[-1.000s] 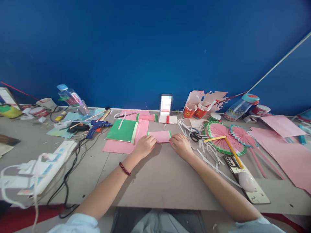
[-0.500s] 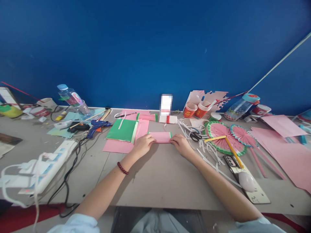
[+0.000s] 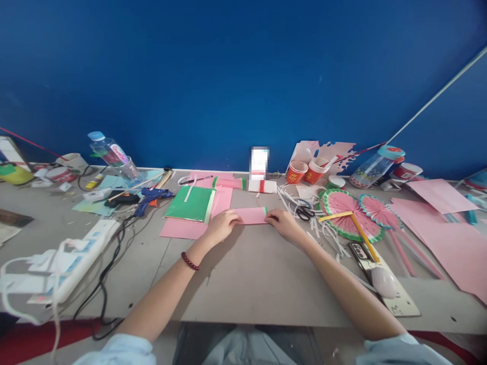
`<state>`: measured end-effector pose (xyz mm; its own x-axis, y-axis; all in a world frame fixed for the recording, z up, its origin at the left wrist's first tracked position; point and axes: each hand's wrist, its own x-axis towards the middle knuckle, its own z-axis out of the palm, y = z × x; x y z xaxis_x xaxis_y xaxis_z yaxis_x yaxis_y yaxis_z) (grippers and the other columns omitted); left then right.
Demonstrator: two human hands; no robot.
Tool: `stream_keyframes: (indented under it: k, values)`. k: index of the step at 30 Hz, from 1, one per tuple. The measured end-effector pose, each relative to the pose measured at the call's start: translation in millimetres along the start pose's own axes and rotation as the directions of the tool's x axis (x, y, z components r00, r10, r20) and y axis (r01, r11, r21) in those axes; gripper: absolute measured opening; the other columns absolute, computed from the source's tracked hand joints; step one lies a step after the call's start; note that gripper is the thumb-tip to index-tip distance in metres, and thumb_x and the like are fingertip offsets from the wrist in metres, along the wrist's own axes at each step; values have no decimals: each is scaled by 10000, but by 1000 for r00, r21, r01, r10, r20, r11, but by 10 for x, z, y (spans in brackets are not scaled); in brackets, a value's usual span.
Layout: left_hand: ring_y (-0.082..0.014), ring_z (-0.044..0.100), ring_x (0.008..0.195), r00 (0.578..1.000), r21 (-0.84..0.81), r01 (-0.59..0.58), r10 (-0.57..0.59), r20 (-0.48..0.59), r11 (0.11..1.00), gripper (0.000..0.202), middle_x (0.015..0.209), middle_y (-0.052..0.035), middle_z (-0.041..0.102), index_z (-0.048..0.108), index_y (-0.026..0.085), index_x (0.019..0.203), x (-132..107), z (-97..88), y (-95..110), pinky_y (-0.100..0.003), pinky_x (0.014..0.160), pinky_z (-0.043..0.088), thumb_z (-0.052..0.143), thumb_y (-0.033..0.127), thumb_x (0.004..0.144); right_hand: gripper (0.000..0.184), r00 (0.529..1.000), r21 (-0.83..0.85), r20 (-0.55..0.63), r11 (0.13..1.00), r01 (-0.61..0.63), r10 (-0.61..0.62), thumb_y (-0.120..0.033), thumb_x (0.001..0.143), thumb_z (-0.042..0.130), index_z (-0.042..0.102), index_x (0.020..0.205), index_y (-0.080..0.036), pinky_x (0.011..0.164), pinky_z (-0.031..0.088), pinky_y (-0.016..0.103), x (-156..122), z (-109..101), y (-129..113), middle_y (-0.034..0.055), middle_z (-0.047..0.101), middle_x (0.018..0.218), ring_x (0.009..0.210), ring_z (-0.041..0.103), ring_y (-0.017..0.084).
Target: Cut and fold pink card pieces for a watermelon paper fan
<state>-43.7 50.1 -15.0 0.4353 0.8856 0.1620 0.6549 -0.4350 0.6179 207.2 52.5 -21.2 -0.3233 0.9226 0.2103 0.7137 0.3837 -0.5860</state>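
Observation:
A small pink paper with green edges [image 3: 251,215] lies flat on the grey table [image 3: 251,274] in front of me. My left hand [image 3: 222,224] presses and pinches its left end with curled fingers. My right hand [image 3: 283,223] does the same at the right end. A red bead bracelet [image 3: 189,260] sits on my left wrist. Just left of the paper lie a green sheet [image 3: 192,203] and a larger pink sheet [image 3: 198,223].
Black scissors [image 3: 304,213], white paper strips and two watermelon paper fans [image 3: 352,213] lie to the right, with a phone [image 3: 384,279] and big pink sheets [image 3: 445,238]. A glue gun [image 3: 150,195], cables, a power strip [image 3: 76,258] and a bottle [image 3: 112,152] are left. Red cups [image 3: 306,172] stand at the back.
Both hands have slid slightly up the table with the pink paper, which now looks narrower, folded over. Nothing else has moved.

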Motion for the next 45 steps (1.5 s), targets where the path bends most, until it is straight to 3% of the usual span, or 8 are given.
stream_keyframes:
  k: [4, 16, 45]
  values:
    - [-180, 612, 884, 1000, -38, 2, -2, 2, 999, 248, 946, -32, 672, 703, 229, 850, 15, 10, -27, -297, 801, 477, 459, 184, 844, 138, 1000, -1, 2, 1000, -10, 10, -173, 772, 575, 688, 694, -181, 651, 411, 262, 40, 6, 22, 43, 633, 742, 684, 557, 152]
    - [-179, 620, 871, 1000, -79, -26, 26, 5, 997, 188, 891, -48, 673, 694, 188, 824, 75, 5, -51, -304, 806, 476, 510, 150, 821, 156, 983, -54, 166, 996, -69, 77, -242, 774, 556, 678, 706, -173, 596, 360, 229, 143, -50, 61, 29, 642, 736, 628, 527, 128]
    - [-157, 632, 872, 996, -163, -50, 61, 66, 985, 223, 903, -41, 689, 710, 188, 801, 104, -71, -95, -273, 823, 475, 508, 94, 799, 74, 986, -72, 132, 993, -94, 103, -192, 768, 604, 669, 764, -157, 642, 373, 233, 89, -22, -1, 46, 626, 785, 695, 532, 138]
